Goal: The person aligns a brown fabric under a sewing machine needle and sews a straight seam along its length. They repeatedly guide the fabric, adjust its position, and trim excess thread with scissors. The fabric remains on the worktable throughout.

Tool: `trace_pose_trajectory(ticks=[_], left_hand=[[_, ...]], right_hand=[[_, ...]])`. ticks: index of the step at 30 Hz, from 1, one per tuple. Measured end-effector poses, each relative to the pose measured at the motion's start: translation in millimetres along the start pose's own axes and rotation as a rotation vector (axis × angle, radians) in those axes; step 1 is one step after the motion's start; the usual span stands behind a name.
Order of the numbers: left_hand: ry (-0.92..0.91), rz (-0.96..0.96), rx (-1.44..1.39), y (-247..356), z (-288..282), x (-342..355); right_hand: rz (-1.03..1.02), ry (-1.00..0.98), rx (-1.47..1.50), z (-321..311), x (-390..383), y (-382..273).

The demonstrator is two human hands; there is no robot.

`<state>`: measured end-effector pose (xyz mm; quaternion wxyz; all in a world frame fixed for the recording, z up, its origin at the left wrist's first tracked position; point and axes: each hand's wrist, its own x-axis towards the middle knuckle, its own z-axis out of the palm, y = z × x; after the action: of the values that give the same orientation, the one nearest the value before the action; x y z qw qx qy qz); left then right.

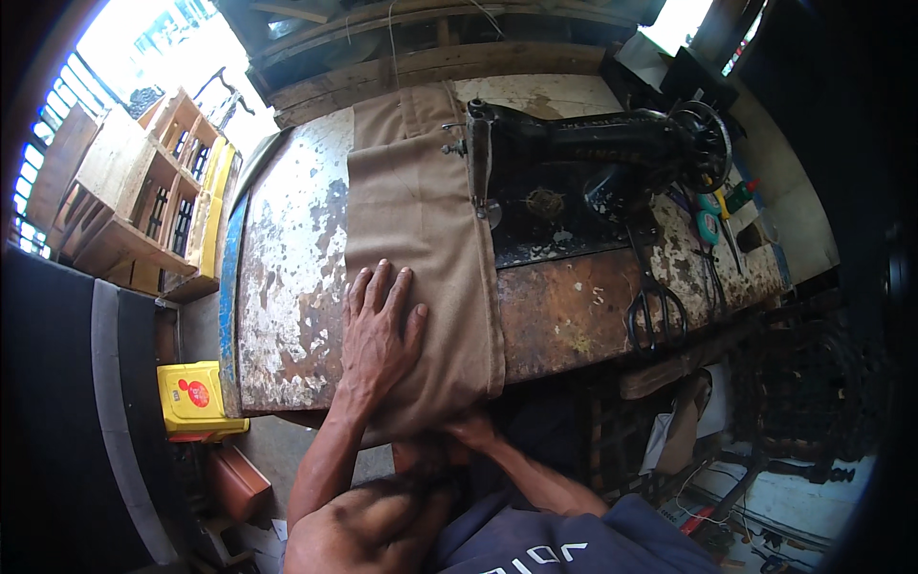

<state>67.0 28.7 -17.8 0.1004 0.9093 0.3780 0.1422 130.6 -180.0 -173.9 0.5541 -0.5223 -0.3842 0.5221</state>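
Note:
A long strip of brown cloth [411, 220] runs from the back of the worn table [292, 210] to its front edge, where it hangs over. Its right side lies under the needle end of a black sewing machine [583, 143]. My left hand [379, 330] rests flat on the cloth's near left part, fingers spread and pointing away. Below the front edge, my right hand [470, 430] is at the hanging end of the cloth. Its fingers are hidden there, so their grip does not show.
Black-handled scissors [656, 311] lie near the table's front edge, right of the cloth. Behind them are a green-and-white spool-like item [708, 225] and a screwdriver [734, 201]. Left of the table stand a wooden shelf frame [158, 196] and a yellow container [199, 397].

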Motion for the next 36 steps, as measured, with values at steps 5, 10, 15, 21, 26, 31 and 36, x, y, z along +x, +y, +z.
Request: trace_pose_trajectory(ticks=[5, 10, 15, 21, 26, 31, 36], left_hand=[[0.019, 0.005, -0.033, -3.7, 1.5, 7.3], [0.047, 0.057, -0.119, -10.2, -3.0, 14.7], [0.256, -0.012, -0.264, -39.1, -42.0, -55.2], [0.600, -0.357, -0.335, -77.7, -59.3, -212.8], [0.096, -0.354, -0.315, -111.7, -1.9, -274.7], [-0.040, -0.341, 0.196, -170.7, -3.4, -283.0], [-0.429, -0.725, 0.090, -138.4, -56.6, -302.0]], right_hand=[[0.126, -0.086, 0.188, -18.7, -2.4, -35.9], [0.064, -0.087, 0.123, -30.8, -19.1, -71.6], [0.189, -0.225, 0.165, -18.2, -19.9, -73.6], [0.119, -0.473, 0.119, -17.4, -9.5, -79.8], [0.150, -0.394, 0.041, -38.3, -19.5, -105.5], [0.079, -0.286, 0.166, -25.2, -24.8, -115.6], [0.003, -0.141, 0.212, -12.7, -22.3, -117.5]])
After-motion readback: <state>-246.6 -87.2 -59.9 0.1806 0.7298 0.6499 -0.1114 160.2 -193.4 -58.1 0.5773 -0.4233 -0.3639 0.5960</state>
